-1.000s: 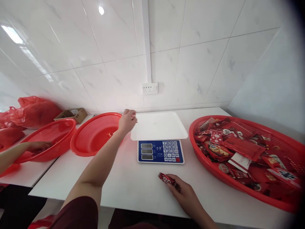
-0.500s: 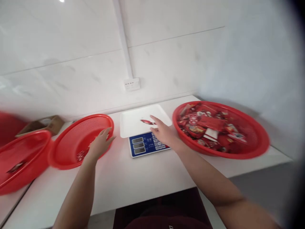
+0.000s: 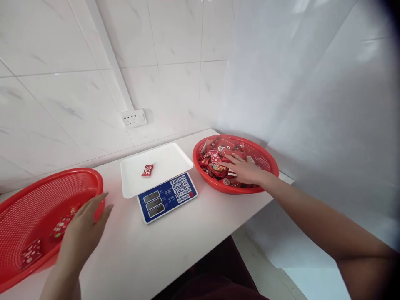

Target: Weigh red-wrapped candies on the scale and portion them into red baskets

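My right hand (image 3: 245,170) lies over the small wrapped snack packets (image 3: 215,156) in the right red basket (image 3: 215,186), fingers stretched out and touching the pile. Nothing shows gripped in it, though its palm is hidden. My left hand (image 3: 83,233) hovers at the near rim of the left red basket (image 3: 18,204), fingers apart and holding nothing. Several red packets (image 3: 31,252) lie inside that basket. Between the hands stands a digital scale (image 3: 167,200) with a blue keypad panel. On its white tray (image 3: 168,160) rests one red packet (image 3: 148,170).
The white table (image 3: 131,254) carries both baskets and the scale. Behind it rises a tiled wall (image 3: 175,96) with a power socket (image 3: 134,118) and a vertical cable cover (image 3: 109,50). The table's front edge runs close to my body.
My right hand has moved from above the scale tray into the right basket. The packet now lies apart from it on the tray. My view has turned to the right.
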Tool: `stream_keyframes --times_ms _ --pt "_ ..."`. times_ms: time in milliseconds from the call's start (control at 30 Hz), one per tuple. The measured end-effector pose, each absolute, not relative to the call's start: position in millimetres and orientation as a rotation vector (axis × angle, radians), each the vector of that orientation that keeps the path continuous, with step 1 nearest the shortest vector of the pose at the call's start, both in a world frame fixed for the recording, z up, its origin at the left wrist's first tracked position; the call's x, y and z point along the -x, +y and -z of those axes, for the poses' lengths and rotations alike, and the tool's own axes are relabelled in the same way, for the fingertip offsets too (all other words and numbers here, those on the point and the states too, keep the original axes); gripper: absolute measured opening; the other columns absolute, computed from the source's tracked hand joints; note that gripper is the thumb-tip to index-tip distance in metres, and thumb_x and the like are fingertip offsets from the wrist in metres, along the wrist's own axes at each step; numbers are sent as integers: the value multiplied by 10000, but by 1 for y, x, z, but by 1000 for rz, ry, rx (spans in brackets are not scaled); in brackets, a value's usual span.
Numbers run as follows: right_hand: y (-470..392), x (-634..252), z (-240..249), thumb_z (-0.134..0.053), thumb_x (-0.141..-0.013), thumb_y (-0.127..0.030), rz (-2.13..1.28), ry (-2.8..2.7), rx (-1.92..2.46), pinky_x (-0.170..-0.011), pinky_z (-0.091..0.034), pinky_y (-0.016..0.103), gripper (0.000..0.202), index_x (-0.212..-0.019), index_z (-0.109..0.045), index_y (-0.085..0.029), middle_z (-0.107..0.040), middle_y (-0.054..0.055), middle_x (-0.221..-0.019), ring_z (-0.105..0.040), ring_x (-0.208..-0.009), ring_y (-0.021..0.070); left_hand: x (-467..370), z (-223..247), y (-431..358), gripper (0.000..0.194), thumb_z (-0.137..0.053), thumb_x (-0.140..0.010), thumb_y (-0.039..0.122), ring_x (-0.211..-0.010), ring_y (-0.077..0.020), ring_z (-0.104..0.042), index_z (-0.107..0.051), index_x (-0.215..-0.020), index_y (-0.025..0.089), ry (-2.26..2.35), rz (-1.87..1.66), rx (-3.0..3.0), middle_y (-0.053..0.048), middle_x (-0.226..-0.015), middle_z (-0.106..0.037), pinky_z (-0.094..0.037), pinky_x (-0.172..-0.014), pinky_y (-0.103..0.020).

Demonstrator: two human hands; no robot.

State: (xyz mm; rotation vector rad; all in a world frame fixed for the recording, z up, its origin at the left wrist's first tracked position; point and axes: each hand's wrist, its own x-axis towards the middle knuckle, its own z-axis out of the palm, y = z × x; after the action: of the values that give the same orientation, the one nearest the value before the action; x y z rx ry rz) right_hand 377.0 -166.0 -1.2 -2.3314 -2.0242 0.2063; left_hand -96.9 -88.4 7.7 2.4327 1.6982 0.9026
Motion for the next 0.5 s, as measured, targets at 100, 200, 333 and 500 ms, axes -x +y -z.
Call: stream_keyframes --times_ms 100,200,333,500 --pt "-161 -398 2 -510 -803 -212 -143 -1811 2233 -991 -342 521 447 -1240 -550 -303 -409 32 -1432 -331 -1311 325 62 -13 -99 418 -478 -831 477 -825 -246 -652 -568 -1171 251 1654 -806 -2440 -73 -1166 -631 -515 -719 -356" --pt "-157 -411 -9 -464 -835 -210 -120 -1645 2219 -928 -406 470 381 -1195 -579 -250 -560 73 -1289 -488 -1177 322 34 -18 -110 410 -467 -840 502 -487 -114 -563 -567 -1167 277 1498 -828 -2411 -38 -1138 -645 -508 -574 -284" --pt "-158 -413 -29 -509 -835 -275 -221 -1464 2131 -810 -485 397 302 -1124 -590 -236 -674 67 -1072 -612 -981 276 14 -22 -122 381 -494 -830 494 -633 -148 -636 -621 -1096 254 1287 -891 -2340 -47 -1066 -676 -471 -448 -222" --pt "-163 -397 -41 -554 -814 -300 -555 -1367 1930 -598 -534 293 235 -1026 -585 -202 -705 62 -902 -666 -735 190 1 -18 -128 341 -527 -817 468 -929 -216 -655 -655 -1043 247 1112 -878 -2239 -47 -1045 -693 -530 -520 -218"
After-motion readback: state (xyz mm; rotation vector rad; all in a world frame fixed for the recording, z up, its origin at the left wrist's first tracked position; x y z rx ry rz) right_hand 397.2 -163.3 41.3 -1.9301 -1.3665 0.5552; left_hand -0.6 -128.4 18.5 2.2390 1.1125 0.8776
